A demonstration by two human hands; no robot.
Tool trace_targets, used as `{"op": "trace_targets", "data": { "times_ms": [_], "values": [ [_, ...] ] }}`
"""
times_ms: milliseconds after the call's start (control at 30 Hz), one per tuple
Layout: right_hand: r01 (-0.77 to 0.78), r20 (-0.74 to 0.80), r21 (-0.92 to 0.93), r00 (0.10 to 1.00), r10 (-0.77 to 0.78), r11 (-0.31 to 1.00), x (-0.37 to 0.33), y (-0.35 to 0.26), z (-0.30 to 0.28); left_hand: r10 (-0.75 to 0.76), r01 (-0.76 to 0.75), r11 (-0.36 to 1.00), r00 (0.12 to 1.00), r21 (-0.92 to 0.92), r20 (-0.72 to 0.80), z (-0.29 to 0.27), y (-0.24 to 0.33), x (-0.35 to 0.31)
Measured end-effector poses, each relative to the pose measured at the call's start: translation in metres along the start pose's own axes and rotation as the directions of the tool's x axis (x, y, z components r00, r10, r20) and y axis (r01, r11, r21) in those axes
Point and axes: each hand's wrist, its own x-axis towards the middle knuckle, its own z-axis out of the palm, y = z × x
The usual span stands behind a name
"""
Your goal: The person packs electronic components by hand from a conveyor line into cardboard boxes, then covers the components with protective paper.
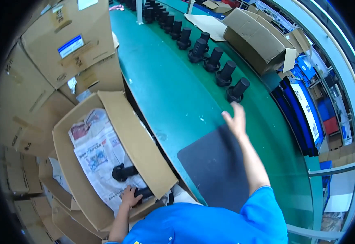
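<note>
The left hand (pixel 131 198) lies on a dark tube (pixel 145 194) inside the box (pixel 72 175); whether its fingers close around it fully, I cannot tell. The right hand (pixel 236 122) is empty, fingers spread, just short of the nearest standing part (pixel 238 88); if they touch, I also cannot tell.

At the left grip, the tube could slip, because the fingers seem to be at one end only. The flap (pixel 137 142), just to the right of this grip, may catch the tube if it is lifted straight up. The second part (pixel 124 173), just above the grip on the newspaper (pixel 94 158), could be knocked, or roll if the paper slides.

Beyond the right fingers, a careless push could tip the standing part against its neighbour (pixel 225 74)
</note>
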Motion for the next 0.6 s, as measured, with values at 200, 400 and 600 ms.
{"op": "trace_targets", "data": {
  "times_ms": [200, 400, 600],
  "values": [
    [-0.291, -0.002, -0.324, 0.952, 0.307, 0.900, 0.093, 0.021, -0.043, -0.102, 0.055, 0.956, 0.983, -0.287, -0.153, 0.040, -0.020, -0.088],
    [-0.316, 0.164, -0.485, 0.883, 0.440, 0.815, 0.133, 0.000, -0.067, -0.107, 0.027, 0.911, 0.979, -0.411, -0.173, 0.033, 0.013, -0.136],
    [-0.172, 0.229, -0.685, 0.872, 0.433, 0.708, 0.128, 0.060, -0.111, 0.004, -0.068, 0.924, 0.986, -0.375, -0.170, 0.025, 0.028, -0.112]
  ]
}}
